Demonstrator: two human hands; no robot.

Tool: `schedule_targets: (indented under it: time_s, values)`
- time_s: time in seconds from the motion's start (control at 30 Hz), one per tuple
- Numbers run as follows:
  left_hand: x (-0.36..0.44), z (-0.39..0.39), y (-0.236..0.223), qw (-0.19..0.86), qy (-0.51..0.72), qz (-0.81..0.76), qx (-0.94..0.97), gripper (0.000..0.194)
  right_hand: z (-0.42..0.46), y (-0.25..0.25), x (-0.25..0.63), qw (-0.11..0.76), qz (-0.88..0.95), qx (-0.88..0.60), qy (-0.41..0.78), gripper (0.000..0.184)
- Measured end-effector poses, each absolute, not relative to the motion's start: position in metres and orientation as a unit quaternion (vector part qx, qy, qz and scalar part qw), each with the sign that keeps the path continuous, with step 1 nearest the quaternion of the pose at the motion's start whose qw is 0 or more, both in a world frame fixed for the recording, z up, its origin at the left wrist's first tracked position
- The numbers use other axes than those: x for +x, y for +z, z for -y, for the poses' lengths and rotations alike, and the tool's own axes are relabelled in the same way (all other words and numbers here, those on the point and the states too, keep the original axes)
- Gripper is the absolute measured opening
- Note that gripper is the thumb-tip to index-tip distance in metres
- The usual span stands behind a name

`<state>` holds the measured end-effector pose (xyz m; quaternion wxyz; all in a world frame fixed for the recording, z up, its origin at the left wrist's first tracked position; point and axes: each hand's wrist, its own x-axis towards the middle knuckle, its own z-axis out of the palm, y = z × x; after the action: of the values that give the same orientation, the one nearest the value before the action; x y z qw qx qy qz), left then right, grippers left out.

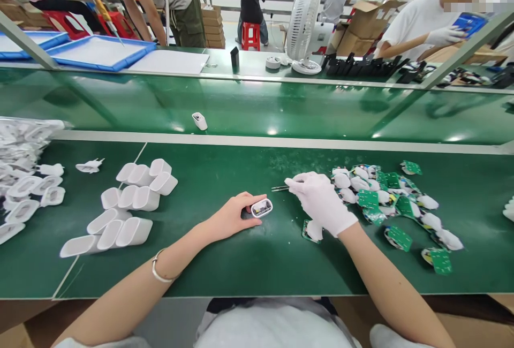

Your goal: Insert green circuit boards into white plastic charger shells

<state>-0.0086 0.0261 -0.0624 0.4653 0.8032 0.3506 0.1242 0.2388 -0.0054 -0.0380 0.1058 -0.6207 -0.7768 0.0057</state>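
Observation:
Bare and closed, my left hand [236,214] grips a white oval plastic housing [261,208] between thumb and fingers. The housing's open end faces up, and electronic parts show inside it. My right hand [321,201], in a white glove, is closed on metal tweezers [280,188] whose tips point left, a little above and apart from the housing. Just below the glove lies a green circuit board [312,231] with a white piece on it. To the right of the glove spreads a pile of similar green boards [368,198] with white parts.
White empty housings [134,231] stand in rows on the left. Beyond them lie white plug covers [24,186] and a plastic bag [28,136]. One white housing [199,121] sits past the pale strip. A fan [304,29] and blue-edged trays [102,52] occupy the far bench, with people behind.

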Motion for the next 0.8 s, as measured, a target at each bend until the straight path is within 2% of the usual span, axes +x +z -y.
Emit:
schedule_targets:
  time_s: [0.07,0.1,0.17,0.2,0.27,0.33,0.37,0.43,0.53,0.6,0.67,0.73,0.8]
  values:
    - [-0.013,-0.03,-0.052,0.465,0.115,-0.348,0.806,0.066,0.011,-0.039,0.225,0.166,0.797,-0.578,0.048,0.031]
    - [-0.017,-0.033,-0.045,0.455,0.112,-0.35,0.811,0.062,0.014,-0.039,0.217,0.193,0.815,-0.54,0.088,0.031]
    - [-0.029,-0.041,-0.033,0.386,0.116,-0.389,0.828,0.039,0.019,-0.041,0.2,0.218,0.836,-0.461,0.205,0.024]
    - [-0.036,-0.047,-0.027,0.319,0.122,-0.435,0.833,0.034,0.021,-0.042,0.194,0.222,0.828,-0.438,0.271,0.022]
    - [-0.052,-0.057,-0.021,0.145,0.134,-0.551,0.811,0.041,0.021,-0.044,0.187,0.238,0.784,-0.438,0.369,0.021]
    - [-0.067,-0.064,-0.02,0.001,0.124,-0.647,0.752,0.043,0.018,-0.044,0.189,0.298,0.697,-0.471,0.451,0.026]
    - [-0.073,-0.066,-0.021,-0.039,0.106,-0.681,0.723,0.045,0.016,-0.042,0.192,0.337,0.641,-0.483,0.491,0.03]
    - [-0.081,-0.068,-0.023,-0.062,0.054,-0.726,0.683,0.05,0.01,-0.037,0.202,0.404,0.523,-0.47,0.584,0.033]
    - [-0.083,-0.066,-0.024,-0.049,-0.01,-0.746,0.664,0.046,0.001,-0.029,0.219,0.436,0.434,-0.393,0.683,0.032]
    - [-0.082,-0.065,-0.021,-0.04,-0.027,-0.745,0.665,0.039,-0.002,-0.027,0.228,0.44,0.424,-0.377,0.696,0.033]
    - [-0.081,-0.066,-0.017,-0.021,-0.031,-0.749,0.661,0.036,-0.004,-0.026,0.234,0.439,0.451,-0.41,0.66,0.032]
    - [-0.082,-0.068,-0.014,-0.001,-0.032,-0.75,0.661,0.034,-0.007,-0.027,0.239,0.453,0.495,-0.498,0.548,0.031]
    - [-0.084,-0.069,-0.012,0.007,-0.033,-0.749,0.661,0.029,-0.012,-0.03,0.245,0.437,0.57,-0.6,0.353,0.035]
